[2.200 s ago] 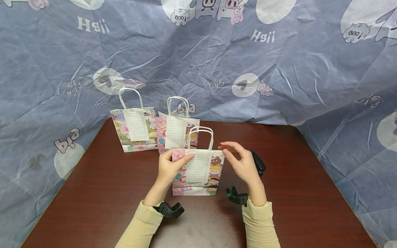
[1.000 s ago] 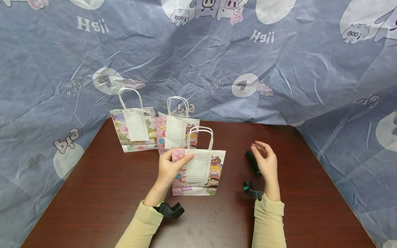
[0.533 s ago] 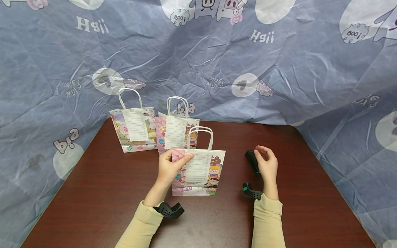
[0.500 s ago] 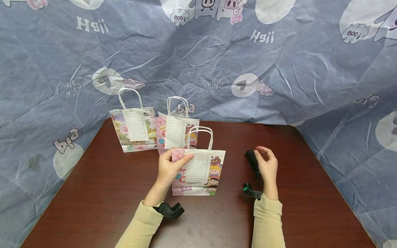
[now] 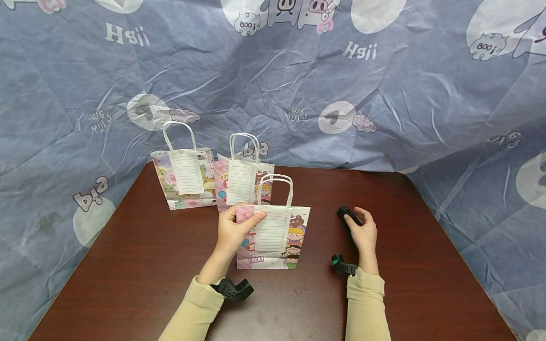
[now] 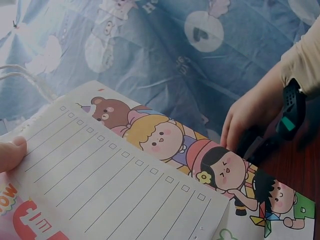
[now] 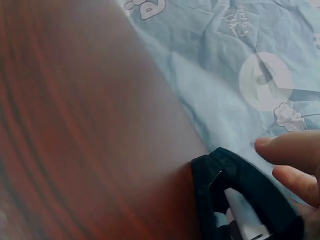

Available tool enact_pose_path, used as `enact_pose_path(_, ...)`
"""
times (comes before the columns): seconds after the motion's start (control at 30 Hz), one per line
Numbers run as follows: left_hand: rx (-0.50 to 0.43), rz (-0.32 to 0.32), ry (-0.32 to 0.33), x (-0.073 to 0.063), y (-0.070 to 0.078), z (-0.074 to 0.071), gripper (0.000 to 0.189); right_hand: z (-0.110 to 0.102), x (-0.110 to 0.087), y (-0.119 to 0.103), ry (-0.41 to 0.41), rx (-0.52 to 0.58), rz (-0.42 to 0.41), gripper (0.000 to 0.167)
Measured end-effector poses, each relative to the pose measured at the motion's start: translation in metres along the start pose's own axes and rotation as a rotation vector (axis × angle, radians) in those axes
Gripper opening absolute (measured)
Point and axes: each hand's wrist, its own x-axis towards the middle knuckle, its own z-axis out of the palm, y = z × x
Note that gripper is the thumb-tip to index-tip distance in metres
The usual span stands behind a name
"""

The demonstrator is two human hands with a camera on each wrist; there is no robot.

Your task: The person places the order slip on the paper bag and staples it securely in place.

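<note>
My left hand (image 5: pixel 232 229) grips the upper left edge of a small paper gift bag (image 5: pixel 300 237), its thumb on the lined paper slip (image 5: pixel 271 232) on the bag's front. The bag stands upright, pink and white with cartoon figures and white handles. My right hand (image 5: pixel 363 233) is at a black stapler (image 5: pixel 343 213) on the table, thumb overlapping its near side and fingers on the far side. In the right wrist view, fingertips (image 7: pixel 265 145) sit beside the stapler (image 7: pixel 250 175) with a gap showing. The hand partly hides the stapler in the head view.
Behind the held bag stand a matching pink bag (image 5: pixel 222 177) and, farther left, an animal-print bag (image 5: pixel 209 175), each with a lined slip. The brown table (image 5: pixel 409 284) ends at a blue printed cloth (image 5: pixel 273 85) hanging behind.
My right hand has left the bag's right edge, moved right to the stapler and lowered, its thumb now overlapping it. The left hand and the bags have stayed in place.
</note>
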Motion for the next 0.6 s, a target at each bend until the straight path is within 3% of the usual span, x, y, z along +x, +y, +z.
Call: enact_pose_path(0.6,-0.005,-0.007,-0.001,0.0,0.0,0.0,0.018,0.003,0.0,0.011,-0.043,-0.044,0.058,0.051)
